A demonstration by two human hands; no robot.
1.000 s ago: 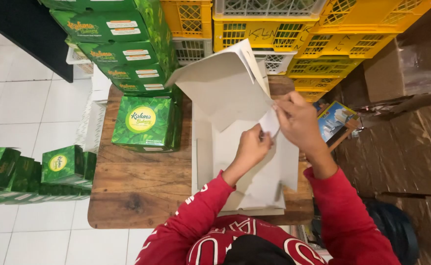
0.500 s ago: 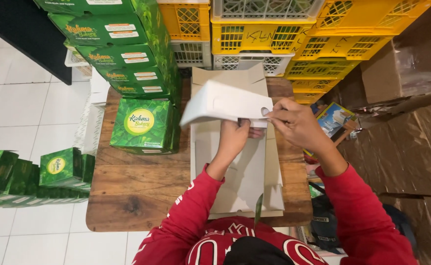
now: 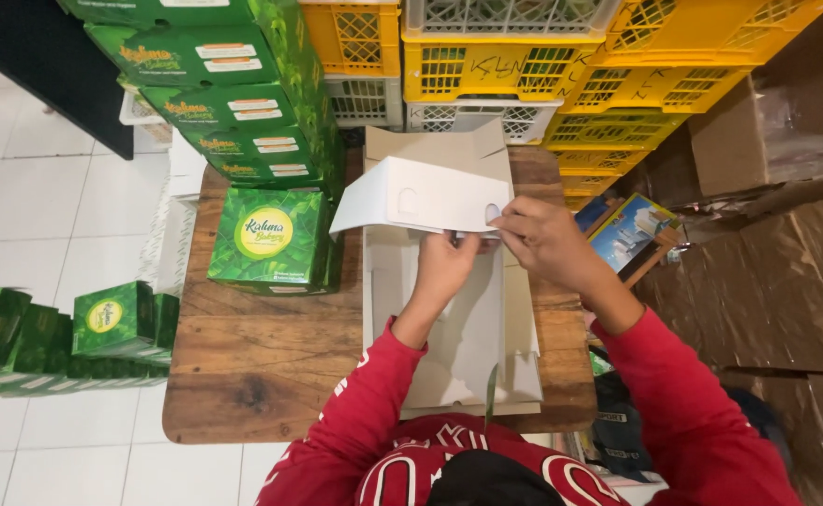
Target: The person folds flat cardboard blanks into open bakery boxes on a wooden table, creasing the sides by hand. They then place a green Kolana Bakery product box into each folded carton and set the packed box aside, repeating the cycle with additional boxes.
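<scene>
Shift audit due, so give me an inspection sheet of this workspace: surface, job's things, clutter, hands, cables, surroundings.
Surface: wooden table, grain bare at the front left.
Job's things: white carton blank half folded, held above a stack of flat blanks.
Clutter: finished green box on the table; more green boxes at the far left.
Hands: left hand grips the blank from below; right hand pinches its right edge.
Cables: nothing seen.
Surroundings: yellow crates, large green cartons, brown cardboard, white tiled floor.
</scene>
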